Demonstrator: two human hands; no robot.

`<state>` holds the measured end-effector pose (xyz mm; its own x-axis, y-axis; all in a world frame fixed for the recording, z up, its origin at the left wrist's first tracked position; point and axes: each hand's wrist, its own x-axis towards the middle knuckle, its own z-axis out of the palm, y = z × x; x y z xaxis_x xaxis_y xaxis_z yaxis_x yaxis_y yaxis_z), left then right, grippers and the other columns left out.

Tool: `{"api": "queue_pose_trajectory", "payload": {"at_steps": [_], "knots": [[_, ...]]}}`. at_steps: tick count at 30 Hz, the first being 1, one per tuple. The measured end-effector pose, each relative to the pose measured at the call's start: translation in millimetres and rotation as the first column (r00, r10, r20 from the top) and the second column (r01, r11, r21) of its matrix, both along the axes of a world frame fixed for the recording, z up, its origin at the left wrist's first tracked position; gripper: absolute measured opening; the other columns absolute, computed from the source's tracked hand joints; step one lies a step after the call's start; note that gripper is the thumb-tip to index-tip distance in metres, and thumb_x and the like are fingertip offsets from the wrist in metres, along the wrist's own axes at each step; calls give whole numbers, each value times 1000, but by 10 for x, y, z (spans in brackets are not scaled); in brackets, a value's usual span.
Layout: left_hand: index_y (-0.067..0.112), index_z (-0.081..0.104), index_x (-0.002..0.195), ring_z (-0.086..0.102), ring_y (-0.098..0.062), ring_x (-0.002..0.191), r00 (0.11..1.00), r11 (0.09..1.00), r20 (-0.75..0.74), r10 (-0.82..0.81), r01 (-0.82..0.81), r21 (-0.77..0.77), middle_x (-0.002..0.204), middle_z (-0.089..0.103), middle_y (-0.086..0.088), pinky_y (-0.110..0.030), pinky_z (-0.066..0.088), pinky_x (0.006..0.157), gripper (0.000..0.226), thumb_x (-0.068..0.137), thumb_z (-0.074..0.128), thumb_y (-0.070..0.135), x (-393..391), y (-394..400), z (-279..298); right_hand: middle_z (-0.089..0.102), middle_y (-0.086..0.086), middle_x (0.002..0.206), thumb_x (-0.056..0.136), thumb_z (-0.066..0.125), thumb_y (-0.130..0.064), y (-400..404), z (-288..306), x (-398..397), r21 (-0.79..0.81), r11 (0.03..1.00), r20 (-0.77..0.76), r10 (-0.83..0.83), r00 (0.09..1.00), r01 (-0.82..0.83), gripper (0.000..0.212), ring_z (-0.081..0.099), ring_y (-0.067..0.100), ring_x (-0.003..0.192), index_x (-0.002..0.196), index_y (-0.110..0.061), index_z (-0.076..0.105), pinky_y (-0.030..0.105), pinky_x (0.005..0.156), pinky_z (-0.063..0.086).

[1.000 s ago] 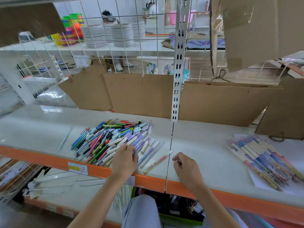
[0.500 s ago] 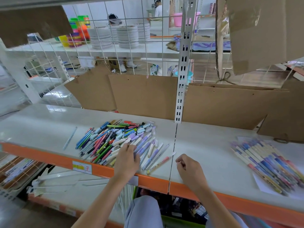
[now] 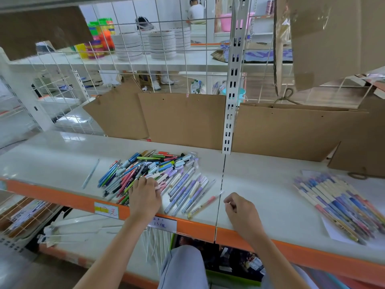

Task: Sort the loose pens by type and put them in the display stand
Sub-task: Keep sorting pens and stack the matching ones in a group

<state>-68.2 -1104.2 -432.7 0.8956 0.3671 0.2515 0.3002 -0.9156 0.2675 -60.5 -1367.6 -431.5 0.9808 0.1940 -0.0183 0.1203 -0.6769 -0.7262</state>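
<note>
Left hand (image 3: pixel 144 196) is down on the near edge of the mixed pile of loose pens (image 3: pixel 150 174), knuckles up, fingers bent into the heap and tips hidden among the barrels, so I cannot tell whether it has one pinched or is just raking through. My guess is it's feeling out one type to draw aside. Look at the purple and white markers (image 3: pixel 187 190) already fanned out in a neat row to the right of the pile, and one pink pen (image 3: pixel 205 204) lying apart at the end: that reads as sorting by kind. Right hand (image 3: pixel 239 210) rests on the white shelf (image 3: pixel 260 184) just right of the seam, fingers loosely curled, holding nothing I can make out, waiting its turn. Well off to the right, a second batch, the patterned pens (image 3: pixel 341 205), lies stacked on a sheet of paper (image 3: pixel 333 232). No display stand is in sight.
</note>
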Motion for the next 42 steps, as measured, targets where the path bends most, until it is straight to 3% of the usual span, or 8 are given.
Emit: {"api": "queue_pose_trajectory", "payload": {"at_steps": [8,11,16,24,28,31,34,42], "knots": [[11,52,109,49,-21,102,999,990,11,-50,51,-131,111,49,-7,-29,40,85,22,88,57,6,54,-55,56,45,-7,60,95,42,-13,-8,8,-17,7,1000,-3,1,1000,-1,15,38,6,52,99,-17,56,18,51,30],[6,59,106,54,-24,94,989,966,121,-89,115,-231,107,53,-9,-35,48,81,23,85,60,-2,37,-136,35,44,-8,60,95,42,-13,-10,9,-20,12,1000,0,-1,1000,1,15,38,5,51,100,-16,56,17,50,30],[8,63,93,58,-21,83,917,916,285,-278,343,-210,92,62,-4,-35,51,71,14,82,64,-1,19,-566,-6,44,-9,61,95,41,-13,-10,21,-22,3,1000,0,-2,1000,2,16,38,4,51,101,-16,56,17,50,30],[16,61,105,53,-11,92,868,830,228,-441,491,-264,99,56,6,-20,42,75,22,86,64,27,41,-1111,-164,46,-11,64,94,42,-10,4,-19,3,10,999,29,-45,999,44,19,41,4,56,102,-13,58,17,52,34],[15,60,108,52,-12,94,887,851,182,-425,460,-253,101,50,6,-24,45,80,31,82,68,30,47,-947,-238,50,-9,72,94,43,-12,3,-30,30,-19,999,31,-38,999,39,22,46,4,59,111,-17,56,17,55,37],[15,62,106,49,-14,96,893,862,145,-426,450,-235,101,49,2,-26,44,82,29,83,65,31,23,-911,-254,49,-5,95,95,43,-22,29,-4,70,-119,993,41,30,999,-25,32,54,11,72,125,-33,48,23,67,45],[18,62,103,50,-16,93,883,862,130,-450,468,-196,100,51,3,-26,43,75,23,86,62,33,-10,-960,-242,38,-6,101,98,39,-36,61,16,87,-327,940,52,125,991,-101,33,50,15,74,130,-40,42,24,69,43],[17,61,105,50,-14,94,861,829,104,-498,507,-236,101,53,3,-27,45,80,31,86,64,41,-16,-931,-178,34,-4,107,95,50,-33,-44,115,78,-383,913,49,175,983,-143,26,51,16,86,117,-18,52,26,78,48]]}}
